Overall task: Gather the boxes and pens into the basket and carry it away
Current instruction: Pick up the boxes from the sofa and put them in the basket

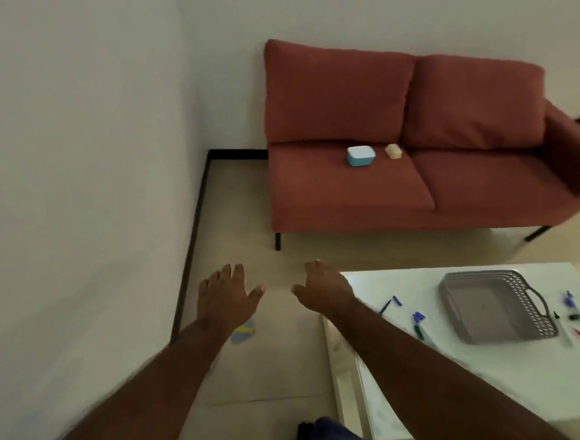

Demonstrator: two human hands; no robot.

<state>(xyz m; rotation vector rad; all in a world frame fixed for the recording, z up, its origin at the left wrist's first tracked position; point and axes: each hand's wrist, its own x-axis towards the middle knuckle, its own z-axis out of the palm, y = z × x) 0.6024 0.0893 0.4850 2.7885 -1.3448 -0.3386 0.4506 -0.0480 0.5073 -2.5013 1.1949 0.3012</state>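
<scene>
A grey plastic basket with a perforated rim and a handle stands on the white table, holding nothing I can see. Several pens lie loose around it: blue and green ones to its left, more pens to its right. On the red sofa seat sit a blue box with a white lid and a smaller yellowish box. My left hand and my right hand reach forward over the floor, fingers spread, holding nothing. Both are well short of the sofa.
The red two-seat sofa stands against the far wall. A white wall closes the left side. A small blue and yellow thing lies on the tiled floor under my left hand. Bare floor runs between the table and the sofa.
</scene>
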